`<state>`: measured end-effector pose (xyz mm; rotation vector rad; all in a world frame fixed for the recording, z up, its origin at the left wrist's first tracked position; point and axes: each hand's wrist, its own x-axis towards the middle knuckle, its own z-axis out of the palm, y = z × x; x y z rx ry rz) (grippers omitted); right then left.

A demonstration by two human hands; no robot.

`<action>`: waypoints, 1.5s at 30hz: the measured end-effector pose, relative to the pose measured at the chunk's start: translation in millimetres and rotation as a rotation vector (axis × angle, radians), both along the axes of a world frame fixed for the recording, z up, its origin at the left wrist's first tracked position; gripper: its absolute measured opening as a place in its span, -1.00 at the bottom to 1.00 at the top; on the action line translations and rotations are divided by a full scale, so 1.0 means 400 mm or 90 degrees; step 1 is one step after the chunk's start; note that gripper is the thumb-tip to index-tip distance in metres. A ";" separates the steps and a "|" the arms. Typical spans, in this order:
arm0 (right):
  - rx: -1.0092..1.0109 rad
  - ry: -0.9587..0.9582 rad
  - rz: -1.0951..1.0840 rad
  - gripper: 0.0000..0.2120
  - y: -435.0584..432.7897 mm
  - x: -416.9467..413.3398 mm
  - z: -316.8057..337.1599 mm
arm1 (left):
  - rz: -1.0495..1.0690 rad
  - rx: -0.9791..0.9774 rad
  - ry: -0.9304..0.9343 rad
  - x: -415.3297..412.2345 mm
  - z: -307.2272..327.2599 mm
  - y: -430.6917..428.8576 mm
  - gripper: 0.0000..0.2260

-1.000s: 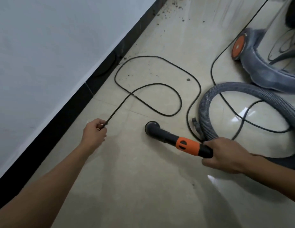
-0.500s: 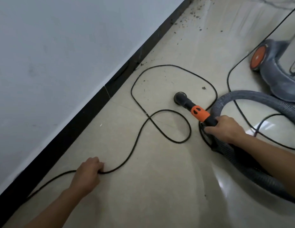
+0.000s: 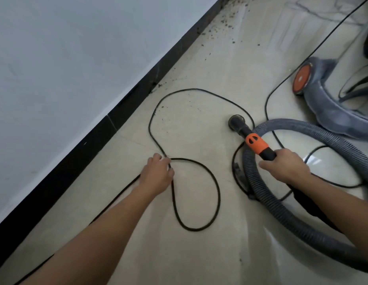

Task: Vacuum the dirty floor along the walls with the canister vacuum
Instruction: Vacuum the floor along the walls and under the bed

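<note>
Nearest on the tile (image 3: 137, 254), the left hand (image 3: 158, 173) pinches the power cord (image 3: 193, 89) where its loops cross; the right hand (image 3: 285, 163) grips the hose handle (image 3: 259, 146). Beyond its nozzle (image 3: 236, 121), the dirt (image 3: 222, 25) lies far ahead along the baseboard (image 3: 125, 108).

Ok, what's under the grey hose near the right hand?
The black cord passes beneath the grey hose, showing on both sides of it. A small dark piece pokes out at its left edge. The cord's path underneath is covered.
</note>
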<state>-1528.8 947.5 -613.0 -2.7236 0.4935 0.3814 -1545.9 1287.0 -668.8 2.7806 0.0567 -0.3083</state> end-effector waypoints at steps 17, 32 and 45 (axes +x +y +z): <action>0.091 0.020 0.163 -0.81 0.101 0.202 -0.055 | 0.087 0.036 0.004 0.061 -0.101 0.088 -0.49; 0.133 0.073 0.240 -0.77 0.141 0.332 -0.014 | 0.086 0.045 0.368 0.007 0.070 0.069 -0.37; 0.154 0.067 0.269 -0.78 0.261 0.453 -0.033 | 0.453 -0.041 0.088 0.139 0.002 0.059 -0.76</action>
